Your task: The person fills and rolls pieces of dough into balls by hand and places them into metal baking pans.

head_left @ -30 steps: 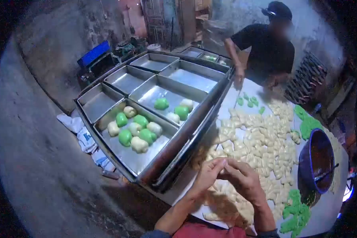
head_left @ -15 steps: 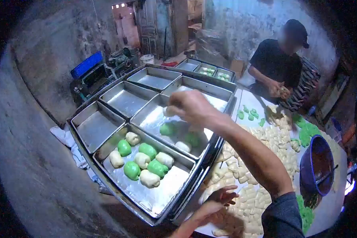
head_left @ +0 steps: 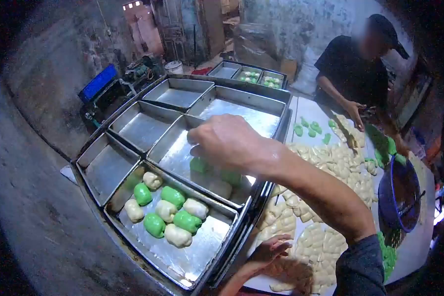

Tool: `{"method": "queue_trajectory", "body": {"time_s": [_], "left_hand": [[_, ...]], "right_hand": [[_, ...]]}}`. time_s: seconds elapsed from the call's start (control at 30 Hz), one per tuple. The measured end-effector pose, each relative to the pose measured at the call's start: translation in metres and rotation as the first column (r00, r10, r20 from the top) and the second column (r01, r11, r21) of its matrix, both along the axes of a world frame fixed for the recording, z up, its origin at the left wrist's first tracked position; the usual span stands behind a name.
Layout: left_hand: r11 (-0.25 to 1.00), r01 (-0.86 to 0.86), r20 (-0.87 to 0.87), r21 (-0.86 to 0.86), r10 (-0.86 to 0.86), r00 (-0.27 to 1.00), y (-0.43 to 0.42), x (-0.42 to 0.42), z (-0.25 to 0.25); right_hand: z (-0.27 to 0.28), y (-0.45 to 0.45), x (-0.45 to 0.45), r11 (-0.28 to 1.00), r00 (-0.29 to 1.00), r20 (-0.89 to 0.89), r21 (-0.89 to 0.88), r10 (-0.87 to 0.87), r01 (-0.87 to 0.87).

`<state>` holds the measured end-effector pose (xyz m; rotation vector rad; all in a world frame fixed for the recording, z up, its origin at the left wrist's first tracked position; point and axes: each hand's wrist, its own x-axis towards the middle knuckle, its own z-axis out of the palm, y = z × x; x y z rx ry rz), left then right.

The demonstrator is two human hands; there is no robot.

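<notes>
My right hand (head_left: 227, 143) reaches over the middle metal tray (head_left: 165, 148), fingers closed around a pale dough ball that is mostly hidden behind them. Beneath it in that tray are a green dough ball (head_left: 198, 165) and others partly covered by the hand. My left hand (head_left: 271, 249) is open with fingers apart, above cream-coloured dough pieces (head_left: 320, 246) on the white table (head_left: 301, 108). In the nearest tray (head_left: 217, 237), white dough balls (head_left: 177, 236) and green dough balls (head_left: 154, 225) sit close together.
More metal trays (head_left: 106, 165) stand side by side on the left and behind. Small trays with dough balls (head_left: 249, 75) lie farther back. A purple basin (head_left: 399, 197) and green dough (head_left: 387, 256) are on the table's right. Across it, a person in dark clothes (head_left: 352, 69) handles dough.
My right hand has shifted slightly left and down over the middle tray, and the pale dough ball is now mostly hidden. The other person's hands have lowered to the table. The view has turned slightly.
</notes>
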<state>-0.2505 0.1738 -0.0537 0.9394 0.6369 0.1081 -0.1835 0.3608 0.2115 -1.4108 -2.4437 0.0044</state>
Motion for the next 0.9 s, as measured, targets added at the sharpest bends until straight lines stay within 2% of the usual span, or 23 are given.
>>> {"method": "queue_trajectory", "body": {"time_s": [0.1,0.13,0.23,0.37,0.4,0.5,0.53,0.63,0.67,0.77,0.9], "left_hand": [[1.000,0.006,0.012,0.019,-0.006,1.000,-0.006,0.003,-0.004],[0.999,-0.028,0.059,-0.037,0.030,0.998,-0.007,0.000,0.009],[1.000,-0.019,0.101,0.013,0.018,0.995,-0.011,0.000,-0.006],[0.995,-0.013,0.080,0.100,0.005,0.997,-0.007,-0.005,0.000],[0.992,-0.014,0.067,0.122,0.006,0.998,-0.008,-0.004,-0.002],[0.971,0.017,-0.010,0.240,-0.015,1.000,-0.007,0.001,-0.012],[0.958,0.034,-0.043,0.285,-0.023,0.999,-0.007,0.001,-0.016],[0.975,-0.051,0.095,0.216,0.031,0.995,-0.013,-0.002,-0.022],[0.981,-0.047,0.084,0.188,0.032,0.996,-0.012,-0.003,-0.021],[0.993,-0.048,0.064,0.112,0.041,0.997,-0.014,-0.004,-0.009],[0.993,-0.069,0.088,0.094,0.061,0.994,-0.017,-0.005,-0.013]], "right_hand": [[0.004,-0.002,-0.006,0.997,0.996,0.090,-0.080,-0.012,0.019],[0.001,-0.004,-0.007,0.997,0.998,0.060,-0.077,0.010,-0.006],[0.002,-0.007,-0.016,0.994,0.993,0.081,-0.076,0.083,-0.077],[-0.006,-0.011,-0.022,0.979,0.985,-0.011,-0.105,0.174,-0.174],[0.003,-0.009,-0.021,0.964,0.983,0.013,-0.198,0.185,-0.179],[-0.002,0.008,-0.005,0.988,0.976,-0.174,-0.057,0.131,-0.142],[-0.002,0.014,-0.002,0.999,0.993,-0.115,-0.001,0.041,-0.041],[0.007,0.002,0.008,0.985,0.992,0.078,-0.129,-0.104,0.113],[-0.006,0.003,0.007,0.986,0.986,0.101,-0.082,-0.134,0.142],[-0.003,-0.001,0.005,0.984,0.994,0.060,-0.148,-0.094,0.102],[-0.005,0.006,0.011,0.936,0.991,-0.079,-0.328,0.108,-0.128]]}}
